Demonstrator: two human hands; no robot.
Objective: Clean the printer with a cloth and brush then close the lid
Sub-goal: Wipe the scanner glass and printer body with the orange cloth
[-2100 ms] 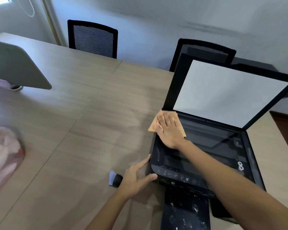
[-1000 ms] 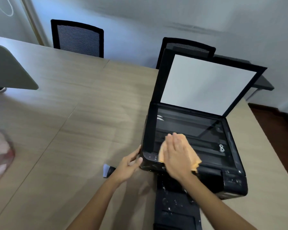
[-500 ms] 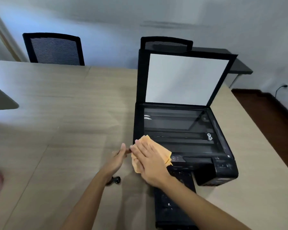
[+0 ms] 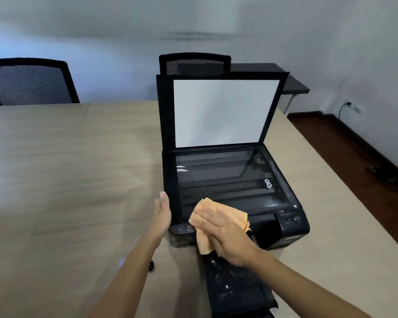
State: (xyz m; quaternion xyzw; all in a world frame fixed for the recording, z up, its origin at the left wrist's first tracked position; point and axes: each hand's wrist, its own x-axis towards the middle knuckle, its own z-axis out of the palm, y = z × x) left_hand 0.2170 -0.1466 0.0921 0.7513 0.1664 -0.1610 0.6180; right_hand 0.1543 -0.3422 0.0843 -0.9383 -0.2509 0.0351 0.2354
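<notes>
A black printer (image 4: 292, 226) stands on the wooden table (image 4: 67, 180) with its lid (image 4: 223, 111) raised upright, white underside facing me, scanner glass (image 4: 221, 177) bare. My right hand (image 4: 223, 235) lies flat on an orange cloth (image 4: 203, 243), pressing it onto the printer's front left edge by the control panel. My left hand (image 4: 162, 216) rests with fingers straight against the printer's left side. Beside my left forearm only the dark tip of the brush (image 4: 150, 266) shows. The dusty output tray (image 4: 234, 288) sticks out in front.
Two black mesh chairs (image 4: 30, 81) (image 4: 194, 64) stand at the table's far side. A dark side table (image 4: 294, 86) sits behind the printer. The table's right edge drops to a brown floor (image 4: 354, 157).
My right hand has swept the cloth from the printer's back left corner down across the glass to its front left edge. My left hand stayed against the printer's left side. The view turned right.
</notes>
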